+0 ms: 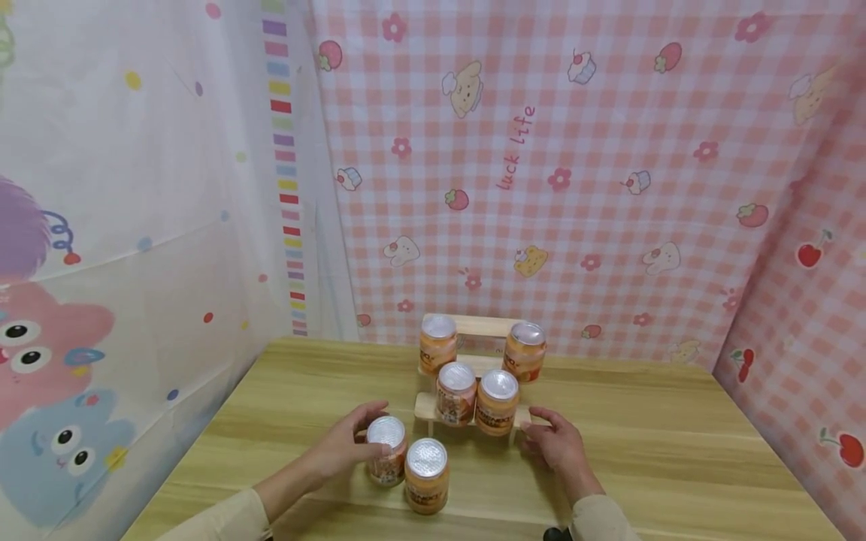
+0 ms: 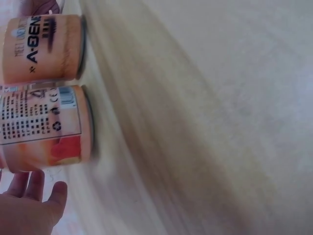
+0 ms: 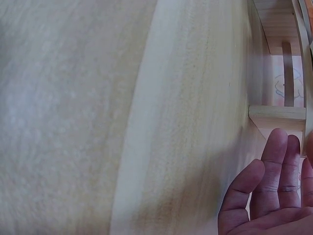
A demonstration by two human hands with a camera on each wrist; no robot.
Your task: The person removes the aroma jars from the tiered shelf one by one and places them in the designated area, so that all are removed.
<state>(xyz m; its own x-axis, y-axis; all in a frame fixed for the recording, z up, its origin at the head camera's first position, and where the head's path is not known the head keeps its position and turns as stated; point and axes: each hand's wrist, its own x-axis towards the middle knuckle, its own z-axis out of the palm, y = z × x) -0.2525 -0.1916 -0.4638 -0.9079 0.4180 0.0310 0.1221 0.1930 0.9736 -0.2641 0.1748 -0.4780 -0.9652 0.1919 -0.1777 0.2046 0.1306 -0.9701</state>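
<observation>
Head view: a pink-checked curtain [image 1: 609, 135] backs the wood-grain worktop [image 1: 643, 451]; left hand [image 1: 341, 442], fingers loosely spread, surrounds the leftmost can [image 1: 388, 470] there, contact unclear; right hand [image 1: 558, 448], fingers relaxed, beside the rack [image 1: 483, 325].

Wearing cream sleeves [image 1: 219, 520]; looking down on wood-grain table [image 1: 649, 443]. Cupping left hand [image 1: 343, 438] round silver-lidded orange can [image 1: 388, 469], with thumb [image 1: 372, 452] in front and fingers [image 1: 370, 409] behind; touching or not, hard to tell. Having second can [image 1: 428, 488] upright just beside it. Holding right hand [image 1: 558, 449] out near right end of lower step [image 1: 425, 406] on wooden rack [image 1: 482, 325], with fingers loosely extended. Seeing two more cans [image 1: 456, 398] side by side on that step, another pair [image 1: 438, 352] near opposite ends of upper step [image 1: 479, 366]. Facing pink checked cloth [image 1: 446, 143] with strawberries [image 1: 457, 199] and cupcakes [image 1: 582, 69]; having white cloth [image 1: 176, 165] at left.
</observation>
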